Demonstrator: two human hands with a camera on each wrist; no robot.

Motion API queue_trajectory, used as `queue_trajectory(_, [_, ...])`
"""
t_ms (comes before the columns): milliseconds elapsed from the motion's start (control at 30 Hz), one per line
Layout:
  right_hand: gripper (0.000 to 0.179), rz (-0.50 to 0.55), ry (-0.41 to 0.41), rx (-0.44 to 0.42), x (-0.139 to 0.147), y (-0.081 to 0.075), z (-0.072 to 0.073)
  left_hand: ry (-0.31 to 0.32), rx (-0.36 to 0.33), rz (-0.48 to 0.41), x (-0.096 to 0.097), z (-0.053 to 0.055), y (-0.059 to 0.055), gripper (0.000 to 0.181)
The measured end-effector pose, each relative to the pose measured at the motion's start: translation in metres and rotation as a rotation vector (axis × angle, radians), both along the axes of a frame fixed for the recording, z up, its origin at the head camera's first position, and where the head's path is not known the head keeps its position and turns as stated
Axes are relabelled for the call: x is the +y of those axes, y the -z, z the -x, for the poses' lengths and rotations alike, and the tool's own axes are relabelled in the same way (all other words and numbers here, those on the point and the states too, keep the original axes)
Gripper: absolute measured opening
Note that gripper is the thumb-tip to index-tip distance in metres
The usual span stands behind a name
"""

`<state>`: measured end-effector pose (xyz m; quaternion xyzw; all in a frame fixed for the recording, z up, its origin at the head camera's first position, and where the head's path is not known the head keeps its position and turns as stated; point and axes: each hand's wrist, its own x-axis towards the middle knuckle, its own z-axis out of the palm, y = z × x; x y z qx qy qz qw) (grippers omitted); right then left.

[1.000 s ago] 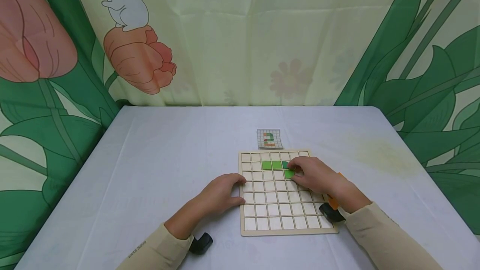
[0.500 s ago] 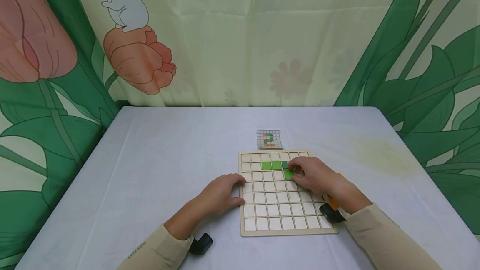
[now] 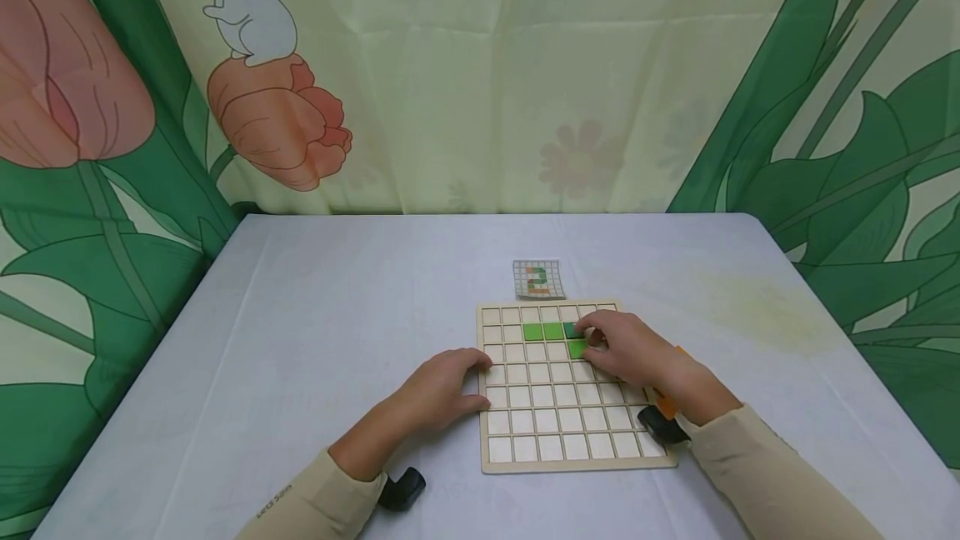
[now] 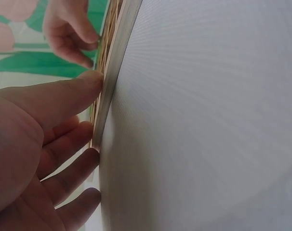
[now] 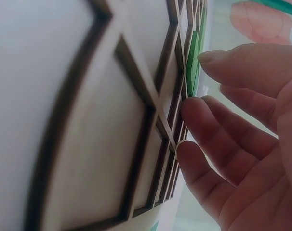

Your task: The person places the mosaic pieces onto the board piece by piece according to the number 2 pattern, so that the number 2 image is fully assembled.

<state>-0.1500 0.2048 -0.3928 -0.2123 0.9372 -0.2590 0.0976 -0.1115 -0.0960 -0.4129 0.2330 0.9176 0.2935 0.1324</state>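
Note:
A wooden grid board [image 3: 577, 467] with white cells lies on the table in the head view. My left hand [image 3: 437, 387] rests its fingertips and thumb against the board's left edge, fingers apart. Over the upper right cells, my right hand [image 3: 628, 347] touches the tiles with thumb and forefinger. Two light green tiles [image 3: 543, 331] sit side by side in the second row. A dark green tile [image 3: 570, 330] follows to their right, partly under the forefinger. Below it is another light green tile [image 3: 577, 349], with the thumb at its edge. In the right wrist view the thumb meets a green tile [image 5: 193, 67].
Behind the board lies a small pattern card [image 3: 537, 279] with a coloured figure on a grid. Something orange [image 3: 666, 404] shows beside the right wrist, partly hidden. A white cloth covers the table [image 3: 360, 290], and a printed curtain [image 3: 465, 90] hangs behind it.

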Motion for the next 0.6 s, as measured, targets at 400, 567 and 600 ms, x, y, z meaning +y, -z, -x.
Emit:
queue_trajectory(400, [0.028, -0.026, 0.001, -0.006, -0.0014, 0.0, 0.0011, 0.011, 0.011, 0.001, -0.001, 0.0003, 0.0, 0.047])
queue_trajectory(567, [0.029, -0.02, 0.004, -0.007, 0.0, -0.0018, 0.0005, 0.011, 0.007, -0.002, -0.0012, 0.0006, -0.0004, 0.047])
queue_trajectory(600, [0.029, -0.018, 0.005, -0.005, 0.0004, -0.0023, 0.0004, 0.011, 0.007, -0.002, -0.0012, 0.0006, -0.0005, 0.047])
